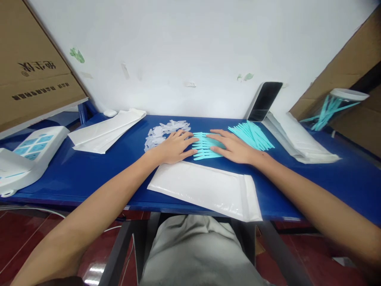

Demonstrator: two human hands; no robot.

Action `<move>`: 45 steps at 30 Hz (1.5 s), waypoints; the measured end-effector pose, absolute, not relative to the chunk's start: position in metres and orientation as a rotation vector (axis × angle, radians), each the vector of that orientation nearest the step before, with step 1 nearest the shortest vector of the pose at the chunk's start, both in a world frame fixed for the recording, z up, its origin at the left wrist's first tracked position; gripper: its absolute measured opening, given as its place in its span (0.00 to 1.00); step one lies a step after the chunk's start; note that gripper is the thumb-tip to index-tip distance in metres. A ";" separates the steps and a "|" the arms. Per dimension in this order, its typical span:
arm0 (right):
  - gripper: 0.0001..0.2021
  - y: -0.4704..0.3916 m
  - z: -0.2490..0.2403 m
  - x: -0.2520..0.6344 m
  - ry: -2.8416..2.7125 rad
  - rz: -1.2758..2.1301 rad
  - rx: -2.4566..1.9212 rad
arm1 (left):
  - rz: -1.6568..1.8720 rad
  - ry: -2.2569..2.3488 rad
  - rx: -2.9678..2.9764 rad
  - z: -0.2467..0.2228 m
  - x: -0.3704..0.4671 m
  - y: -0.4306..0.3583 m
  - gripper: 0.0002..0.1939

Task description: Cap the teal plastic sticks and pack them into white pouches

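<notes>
A row of slim teal plastic sticks (203, 146) lies side by side on the blue table, between my two hands. My left hand (178, 146) rests palm down with its fingers spread, the tips at the left ends of the row. From the other side, my right hand (230, 146) lies over the right ends, fingers apart, hiding part of the sticks. Neither hand is closed around anything. Small translucent pale pieces (156, 135) form a heap just beyond my left hand. A looser pile of teal sticks (253, 135) sits past my right hand.
A white padded envelope (202, 186) lies in front of my hands, overhanging the table's front edge. More white envelopes lie left (104, 131) and right (303, 139). A phone (266, 101) leans on the wall. At right is a clear tub (336, 109) of teal sticks; at left, a white device (35, 153).
</notes>
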State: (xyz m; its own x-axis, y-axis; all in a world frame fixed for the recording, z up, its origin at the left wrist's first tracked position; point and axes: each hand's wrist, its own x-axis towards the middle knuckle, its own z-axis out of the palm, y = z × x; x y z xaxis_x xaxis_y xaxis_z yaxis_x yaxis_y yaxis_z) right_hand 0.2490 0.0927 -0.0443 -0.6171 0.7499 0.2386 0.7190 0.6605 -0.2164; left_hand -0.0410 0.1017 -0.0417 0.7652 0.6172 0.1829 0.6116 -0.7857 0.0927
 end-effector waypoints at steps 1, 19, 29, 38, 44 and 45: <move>0.31 0.093 -0.044 0.249 -2.577 0.149 -1.168 | 0.317 1.018 2.923 -0.041 -0.041 0.102 0.33; 0.21 0.084 -0.036 0.246 -2.634 0.177 -0.942 | 0.290 1.035 2.926 -0.038 -0.039 0.100 0.32; 0.25 0.087 -0.037 0.246 -2.594 0.121 -1.050 | 0.299 1.028 2.922 -0.039 -0.039 0.100 0.33; 0.29 0.089 -0.042 0.248 -2.642 0.132 -1.051 | 0.312 1.014 2.908 -0.042 -0.041 0.102 0.32; 0.31 0.088 -0.040 0.246 -2.633 0.158 -1.084 | 0.291 1.018 2.914 -0.042 -0.041 0.102 0.33; 0.30 0.088 -0.040 0.246 -2.629 0.163 -1.087 | 0.294 1.019 2.913 -0.042 -0.041 0.102 0.33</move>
State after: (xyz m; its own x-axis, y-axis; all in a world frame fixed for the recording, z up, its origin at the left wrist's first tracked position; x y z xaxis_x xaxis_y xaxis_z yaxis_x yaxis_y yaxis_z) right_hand 0.2461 0.0880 -0.0401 -0.6728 0.7053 0.2233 0.6723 0.7089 -0.2132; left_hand -0.0410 0.1017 -0.0417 0.7663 0.6211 0.1643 0.6133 -0.7834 0.1012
